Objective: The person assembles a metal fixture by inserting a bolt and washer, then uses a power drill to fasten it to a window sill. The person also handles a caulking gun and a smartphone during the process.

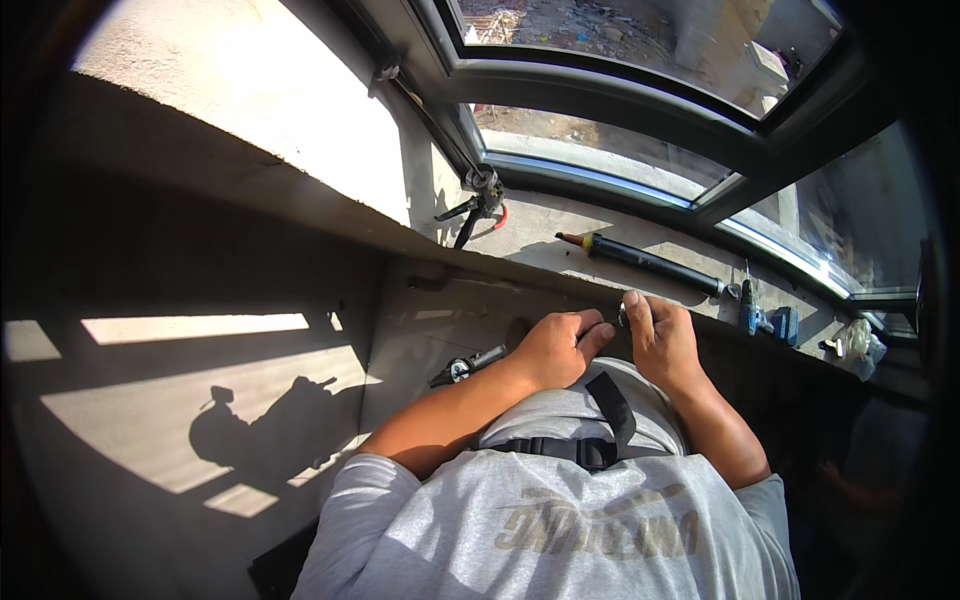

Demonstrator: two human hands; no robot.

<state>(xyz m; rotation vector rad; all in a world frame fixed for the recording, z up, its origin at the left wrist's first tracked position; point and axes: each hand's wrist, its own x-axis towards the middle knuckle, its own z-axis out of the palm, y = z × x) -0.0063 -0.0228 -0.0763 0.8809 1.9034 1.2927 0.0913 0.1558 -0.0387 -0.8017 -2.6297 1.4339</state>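
Observation:
Both hands meet in front of my waist, just below the edge of the window sill [525, 244]. My right hand [666, 341] pinches a small shiny piece [622, 313] between thumb and fingers; it is too small to name. Close beside it, my left hand [559, 349] has its fingers curled and its thumb against them. Whether anything is between those fingertips is hidden. Beyond the hands, a black sealant gun barrel [652, 262] with a brownish nozzle lies along the sill. A caulking gun's handle and trigger assembly [484, 199] rests farther left, near the window corner.
Dark grey window frames [600, 112] rise behind the sill. A blue cordless drill [750, 307], a blue block [785, 325], possibly a battery, and a clear plastic bag [862, 346] sit at right. A silver-barrelled tool [472, 363] is below my left forearm. A wall [112, 420] stands left.

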